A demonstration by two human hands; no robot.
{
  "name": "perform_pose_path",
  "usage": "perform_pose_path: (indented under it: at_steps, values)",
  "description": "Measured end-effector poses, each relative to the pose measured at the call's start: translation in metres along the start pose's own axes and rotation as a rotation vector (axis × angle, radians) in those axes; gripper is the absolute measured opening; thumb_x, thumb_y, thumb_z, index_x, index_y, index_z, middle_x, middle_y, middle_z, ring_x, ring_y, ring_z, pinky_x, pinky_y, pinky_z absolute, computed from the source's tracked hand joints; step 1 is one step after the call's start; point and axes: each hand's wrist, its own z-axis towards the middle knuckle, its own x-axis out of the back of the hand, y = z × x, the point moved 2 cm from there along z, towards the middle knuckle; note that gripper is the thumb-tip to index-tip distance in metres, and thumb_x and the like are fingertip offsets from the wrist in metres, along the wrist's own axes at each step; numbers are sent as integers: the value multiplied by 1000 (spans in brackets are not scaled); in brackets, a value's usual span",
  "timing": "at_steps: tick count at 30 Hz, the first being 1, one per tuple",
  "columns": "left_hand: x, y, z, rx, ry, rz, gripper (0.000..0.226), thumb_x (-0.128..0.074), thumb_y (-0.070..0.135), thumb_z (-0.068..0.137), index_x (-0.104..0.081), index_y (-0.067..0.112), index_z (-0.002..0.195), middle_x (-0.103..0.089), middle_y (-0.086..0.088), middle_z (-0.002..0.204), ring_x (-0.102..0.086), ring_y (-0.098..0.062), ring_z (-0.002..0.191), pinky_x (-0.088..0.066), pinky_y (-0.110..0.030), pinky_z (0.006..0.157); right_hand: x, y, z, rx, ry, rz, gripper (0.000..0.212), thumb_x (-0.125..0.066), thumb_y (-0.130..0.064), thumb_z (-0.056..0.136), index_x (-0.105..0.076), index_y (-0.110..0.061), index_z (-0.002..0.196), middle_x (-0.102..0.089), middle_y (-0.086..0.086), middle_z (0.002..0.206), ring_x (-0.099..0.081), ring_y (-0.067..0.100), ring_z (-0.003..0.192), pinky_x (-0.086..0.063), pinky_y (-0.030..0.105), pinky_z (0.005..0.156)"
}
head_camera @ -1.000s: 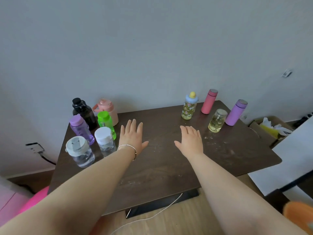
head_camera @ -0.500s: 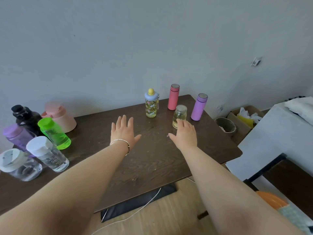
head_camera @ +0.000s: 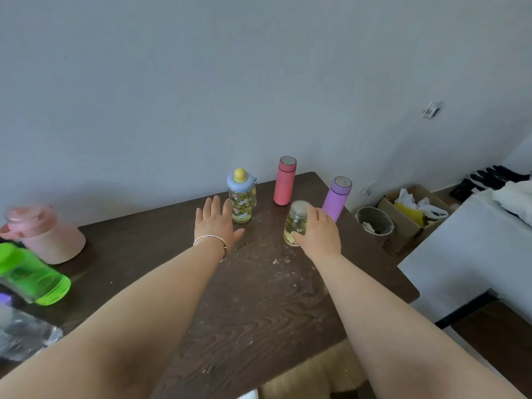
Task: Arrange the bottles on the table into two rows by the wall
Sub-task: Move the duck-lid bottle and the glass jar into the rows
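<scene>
**Both hands closing on the right-hand cluster of bottles**

The dark table (head_camera: 247, 306) stood against the wall (head_camera: 201, 82), bottles split into two groups well apart. At the left edge sat the pink jug (head_camera: 43, 234), the green bottle (head_camera: 31, 276) and a clear bottle (head_camera: 23, 335), all blurred. Near the far right corner stood the pink flask (head_camera: 285, 181), the purple flask (head_camera: 336, 197), the cartoon bottle (head_camera: 241, 198) and the small glass jar (head_camera: 296, 223).

The step in hand looked like the first pick-up from the right cluster. The right hand (head_camera: 319, 231) curled partly round the jar, seemingly touching it, though whether the grip had closed could not be told. The left hand (head_camera: 216, 223) was flat and spread, holding nothing, fingertips just beside the cartoon bottle.

Next would call for closing on both and carrying them toward the wall.

Compared with half a second earlier, both hands had advanced to the bottles and the view had swung right.
</scene>
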Motion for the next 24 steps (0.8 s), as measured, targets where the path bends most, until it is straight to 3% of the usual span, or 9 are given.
perform_pose_path:
  at_steps: [11, 16, 24]
  values:
    - [-31, 0, 107, 102, 12, -257, 99, -69, 55, 79, -17, 9, 150, -30, -13, 151, -29, -31, 141, -28, -41, 114, -52, 20, 70, -114, -105, 93, 95, -77, -47, 79, -24, -18, 153, -47, 12, 136, -50, 31, 122, -46, 41, 100]
    - [-45, 6, 129, 246, -38, -490, 96, -76, 50, 74, -24, 12, 145, -44, -11, 136, -46, -33, 122, -44, -46, 96, -72, 28, 82, -138, -155, 198, 95, -77, -44, 81, -21, -20, 154, -41, 12, 142, -45, 30, 127, -46, 41, 100]
    - [-81, 15, 136, 438, -5, -851, 81, -80, 38, 72, -37, 16, 136, -53, -6, 130, -55, -29, 113, -42, -35, 81, -87, 38, 85, -117, -94, 299, 81, -82, -42, 76, -40, -22, 143, -47, 9, 122, -59, 26, 99, -55, 38, 85]
